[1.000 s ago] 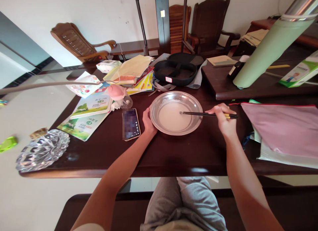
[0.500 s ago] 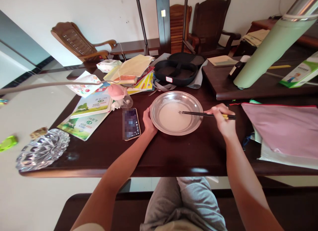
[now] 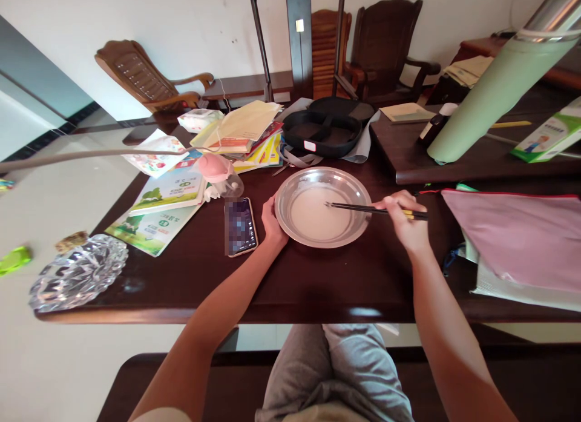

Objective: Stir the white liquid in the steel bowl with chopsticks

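A round, shallow metal bowl [image 3: 362, 219] stands on the dark wooden table, with a cloudy whitish liquid [image 3: 313, 219] covering its bottom. My left hand [image 3: 273, 223] holds the bowl by its left side, the fingers partly hidden along the rim. In my right hand [image 3: 406, 217] is a pair of black chopsticks [image 3: 354, 207] with gold-coloured bands near the back end. They lie nearly level across the bowl's right rim, and their tips are at the liquid near the middle. Beside my left hand lies a lit phone [image 3: 241, 226].
Left of the phone are a pink-topped bottle [image 3: 218, 172], books [image 3: 166, 195] and a scalloped glass dish [image 3: 82, 273]. Behind the bowl sits an open black case [image 3: 322, 134]. To the right are a pink pouch [image 3: 517, 234] and a tall green flask [image 3: 499, 95].
My right hand and the chopsticks have shifted very slightly to the left. My left hand stays on the bowl, which has not visibly moved on the table.
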The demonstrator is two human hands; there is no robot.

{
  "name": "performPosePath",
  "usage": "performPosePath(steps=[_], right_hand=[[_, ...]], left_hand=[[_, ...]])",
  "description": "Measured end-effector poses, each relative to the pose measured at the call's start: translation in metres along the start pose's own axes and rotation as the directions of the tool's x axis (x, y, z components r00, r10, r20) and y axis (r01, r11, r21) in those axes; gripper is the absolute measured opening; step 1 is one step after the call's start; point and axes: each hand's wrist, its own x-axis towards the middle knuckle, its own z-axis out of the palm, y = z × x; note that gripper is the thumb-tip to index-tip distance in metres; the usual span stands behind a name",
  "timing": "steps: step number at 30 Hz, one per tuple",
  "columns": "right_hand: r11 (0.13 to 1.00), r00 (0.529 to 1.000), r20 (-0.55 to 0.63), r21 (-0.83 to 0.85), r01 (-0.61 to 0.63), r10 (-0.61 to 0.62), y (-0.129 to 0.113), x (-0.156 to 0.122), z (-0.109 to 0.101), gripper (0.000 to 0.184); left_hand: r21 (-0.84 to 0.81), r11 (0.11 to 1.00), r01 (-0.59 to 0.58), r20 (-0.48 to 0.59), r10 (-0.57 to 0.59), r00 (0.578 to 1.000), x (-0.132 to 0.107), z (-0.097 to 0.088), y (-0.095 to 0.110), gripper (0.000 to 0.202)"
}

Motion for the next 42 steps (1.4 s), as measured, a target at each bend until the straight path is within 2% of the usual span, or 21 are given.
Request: performPosePath(steps=[2, 3, 5, 8, 10, 12, 14, 16, 18, 20, 23, 26, 28, 31, 33, 36, 39, 42], right_hand=[[0.996, 0.997, -0.052, 0.071, -0.048, 0.052, 0.002, -0.002, -0.006, 0.064], [0.993, 0.997, -0.038, 0.100, -0.062, 0.066, 0.003, -0.003, -0.006, 0.065], [0.993, 0.997, 0.042, 0.104, -0.063, 0.059, 0.001, -0.005, -0.003, 0.063], [1.000, 0.985, 0.172, 0.020, 0.007, -0.010, -0.005, -0.003, 0.007, 0.058], [0.999, 0.977, 0.206, -0.019, 0.050, -0.045, -0.006, -0.001, 0.011, 0.054], [0.998, 0.984, 0.172, -0.033, 0.058, -0.052, -0.005, 0.002, 0.009, 0.051], [0.999, 0.997, 0.066, -0.024, 0.027, -0.025, -0.001, 0.003, 0.002, 0.055], [0.999, 0.998, -0.049, 0.035, -0.030, 0.032, 0.004, 0.002, -0.005, 0.062], [0.990, 0.994, -0.069, 0.119, -0.074, 0.082, 0.005, -0.001, -0.008, 0.066], [0.985, 0.997, 0.020, 0.149, -0.083, 0.081, 0.004, -0.003, -0.005, 0.065], [0.998, 0.983, 0.185, 0.068, -0.017, 0.004, -0.001, -0.004, 0.006, 0.059], [0.998, 0.970, 0.235, -0.009, 0.060, -0.057, -0.003, -0.001, 0.011, 0.051], [0.998, 0.985, 0.163, -0.029, 0.060, -0.054, 0.000, 0.001, 0.007, 0.052], [1.000, 0.999, -0.034, 0.016, -0.012, 0.012, 0.006, 0.001, -0.004, 0.062], [0.994, 0.996, -0.070, 0.096, -0.055, 0.062, 0.007, -0.001, -0.007, 0.067], [0.990, 0.996, 0.070, 0.131, -0.060, 0.051, 0.003, -0.004, -0.001, 0.064], [0.999, 0.976, 0.216, 0.050, 0.016, -0.026, -0.002, -0.004, 0.010, 0.055], [0.997, 0.974, 0.216, -0.012, 0.072, -0.068, -0.002, -0.001, 0.011, 0.051]], left_hand=[[0.004, 1.000, 0.001, 0.002, -0.001, 1.000, 0.000, 0.000, 0.000, 0.030], [0.004, 1.000, 0.003, 0.004, -0.003, 1.000, 0.000, -0.001, 0.000, 0.029], [-0.001, 1.000, 0.003, 0.005, -0.003, 1.000, 0.001, -0.001, 0.000, 0.028], [-0.010, 1.000, -0.005, -0.006, 0.005, 1.000, 0.001, 0.000, -0.001, 0.026], [-0.012, 1.000, -0.005, -0.007, 0.005, 1.000, 0.001, 0.001, 0.000, 0.027], [-0.014, 1.000, 0.000, 0.000, 0.000, 1.000, 0.000, 0.002, 0.000, 0.029], [-0.015, 1.000, 0.007, 0.003, -0.007, 1.000, -0.001, 0.003, 0.001, 0.029], [-0.014, 1.000, 0.013, -0.004, -0.013, 1.000, -0.002, 0.004, 0.002, 0.027], [-0.014, 1.000, 0.017, -0.016, -0.017, 1.000, -0.003, 0.005, 0.003, 0.026], [-0.018, 1.000, 0.017, -0.028, -0.017, 0.999, -0.003, 0.006, 0.003, 0.025], [-0.029, 1.000, 0.012, -0.025, -0.013, 1.000, -0.004, 0.007, 0.004, 0.024], [-0.034, 0.999, 0.004, -0.013, -0.004, 1.000, -0.005, 0.009, 0.004, 0.026], [-0.035, 0.999, 0.003, -0.017, -0.004, 1.000, -0.005, 0.009, 0.004, 0.027], [-0.037, 0.999, 0.014, -0.034, -0.016, 0.999, -0.005, 0.009, 0.005, 0.024], [-0.038, 0.999, 0.021, -0.042, -0.022, 0.999, -0.004, 0.008, 0.004, 0.024], [-0.041, 0.999, 0.009, -0.039, -0.011, 0.999, -0.004, 0.008, 0.004, 0.025], [-0.033, 0.999, -0.002, -0.019, 0.001, 1.000, -0.004, 0.008, 0.004, 0.026], [-0.030, 1.000, 0.005, -0.011, -0.005, 1.000, -0.004, 0.008, 0.004, 0.025]])
